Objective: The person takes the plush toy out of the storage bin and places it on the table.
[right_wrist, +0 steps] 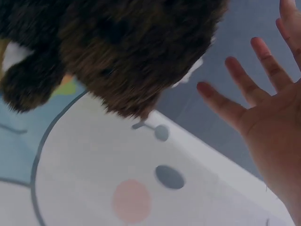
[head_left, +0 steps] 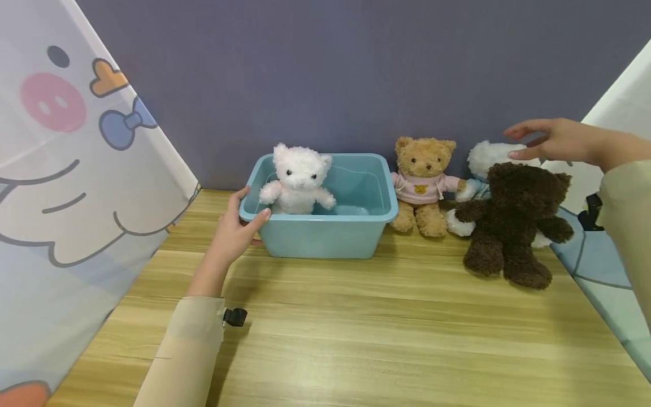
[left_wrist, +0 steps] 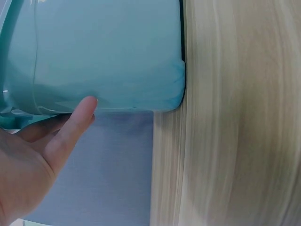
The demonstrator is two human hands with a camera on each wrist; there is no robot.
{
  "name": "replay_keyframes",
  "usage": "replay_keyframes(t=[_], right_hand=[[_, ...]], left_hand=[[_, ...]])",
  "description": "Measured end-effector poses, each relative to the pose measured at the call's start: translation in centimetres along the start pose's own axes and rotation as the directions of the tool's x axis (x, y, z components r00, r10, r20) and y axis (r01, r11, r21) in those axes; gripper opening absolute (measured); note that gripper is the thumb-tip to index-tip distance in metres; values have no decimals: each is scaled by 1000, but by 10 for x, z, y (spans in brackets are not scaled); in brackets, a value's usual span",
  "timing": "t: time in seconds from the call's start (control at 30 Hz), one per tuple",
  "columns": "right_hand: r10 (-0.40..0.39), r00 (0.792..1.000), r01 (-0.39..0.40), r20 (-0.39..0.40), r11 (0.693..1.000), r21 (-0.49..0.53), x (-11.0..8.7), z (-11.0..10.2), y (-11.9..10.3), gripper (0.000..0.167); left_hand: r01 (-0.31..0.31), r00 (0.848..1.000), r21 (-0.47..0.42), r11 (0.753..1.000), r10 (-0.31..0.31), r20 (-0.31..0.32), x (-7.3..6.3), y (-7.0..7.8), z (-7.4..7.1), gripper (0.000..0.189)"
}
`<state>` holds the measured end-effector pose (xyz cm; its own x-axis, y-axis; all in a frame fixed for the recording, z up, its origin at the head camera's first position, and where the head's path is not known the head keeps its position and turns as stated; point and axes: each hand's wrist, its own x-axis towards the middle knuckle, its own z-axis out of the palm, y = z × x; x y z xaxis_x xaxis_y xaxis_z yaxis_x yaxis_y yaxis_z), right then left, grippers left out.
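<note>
My left hand [head_left: 231, 234] holds the front left corner of a light blue plastic bin [head_left: 325, 237], its thumb at the front rim and other fingers along the left side. The left wrist view shows the thumb against the bin's wall [left_wrist: 113, 61]. A white plush bear [head_left: 300, 181] sits upright inside the bin. Over at the right, my right hand [head_left: 564, 141] hovers with fingers apart above a dark brown teddy bear [head_left: 513, 220] and a white plush toy [head_left: 490, 158] behind it. In the right wrist view, the hand [right_wrist: 273, 117] appears beside the brown bear's head [right_wrist: 141, 52], holding nothing.
A tan teddy bear [head_left: 422, 181] in a pink hoodie sits just right of the bin. All stand on a wood-grain table [head_left: 386, 333] against a dark grey back panel [head_left: 346, 73]. Cartoon-printed cloths [head_left: 61, 181] hang at both sides.
</note>
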<state>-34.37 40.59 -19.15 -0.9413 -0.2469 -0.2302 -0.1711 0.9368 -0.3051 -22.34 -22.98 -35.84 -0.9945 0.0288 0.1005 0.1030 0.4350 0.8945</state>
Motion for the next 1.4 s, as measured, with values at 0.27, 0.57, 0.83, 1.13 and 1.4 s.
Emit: replay_keyframes(t=[0.27,0.57,0.83,1.13,1.4], right_hand=[[-72,997,71,18,997,39,20,-6,-51,85],[-124,992,121,34,990,72,42,-2,-120,88],[-186,981,178,49,974,141,59,5,-176,89],[-281,955,258,92,944,207,76,24,-220,85],[-336,935,323,115,939,118,80,36,-252,86]], left_hand=[[9,1000,-8,1000,-9,4,0,0,-1,96],[11,1000,3,1000,-11,-1,1,-1,-4,97],[12,1000,-3,1000,-12,-7,1,-2,-3,97],[1,1000,4,1000,-1,-13,3,1,0,98],[-4,1000,-2,1000,4,-19,3,4,4,96]])
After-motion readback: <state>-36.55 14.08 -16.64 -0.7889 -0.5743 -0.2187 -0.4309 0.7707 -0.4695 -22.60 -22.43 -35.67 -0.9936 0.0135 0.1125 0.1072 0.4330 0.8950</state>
